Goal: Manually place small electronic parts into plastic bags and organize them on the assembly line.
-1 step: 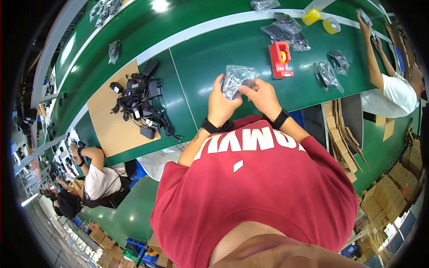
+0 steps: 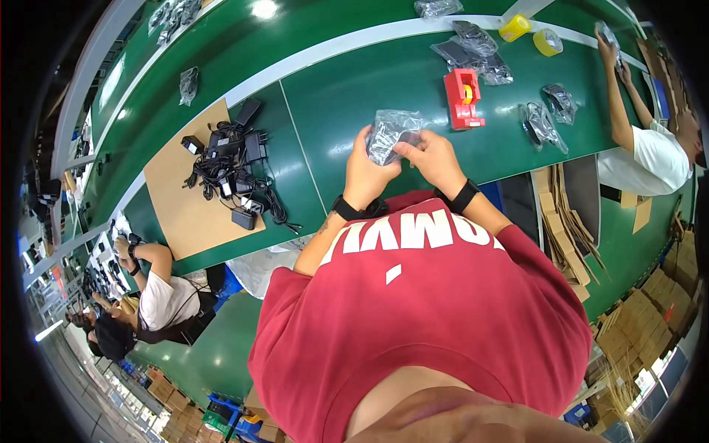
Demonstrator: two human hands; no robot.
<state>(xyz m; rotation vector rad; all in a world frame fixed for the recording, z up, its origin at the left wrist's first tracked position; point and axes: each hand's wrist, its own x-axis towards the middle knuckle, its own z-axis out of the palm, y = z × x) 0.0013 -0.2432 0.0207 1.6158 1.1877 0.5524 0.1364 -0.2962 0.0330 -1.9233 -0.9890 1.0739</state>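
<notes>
Barely anything shifts here: the bag [image 2: 388, 134], clear and crinkled with something dark in it, sits a touch lower than a moment ago, left of the red dispenser [image 2: 463, 103] and slightly nearer the wearer. Both hands keep the same grip. The left hand [image 2: 363, 173] is curled round the bag's near left side; the right hand [image 2: 439, 162] is partly closed, its thumb pressed on the bag's right part. How the fingers behind the bag lie, I cannot tell.

So the handling seems to be at a pause or a fine adjustment, with the bag not yet let go. On the table [image 2: 317, 92], nothing else looks moved: the adapters [image 2: 225, 166] lie on cardboard [image 2: 173, 196] well left of the dispenser, 2 packs [image 2: 543, 127] rest to its right, and 2 yellow rolls [image 2: 549, 42] sit beyond it, rightward. Far right of it, a co-worker's [image 2: 657, 159] raised hands have changed position slightly.
</notes>
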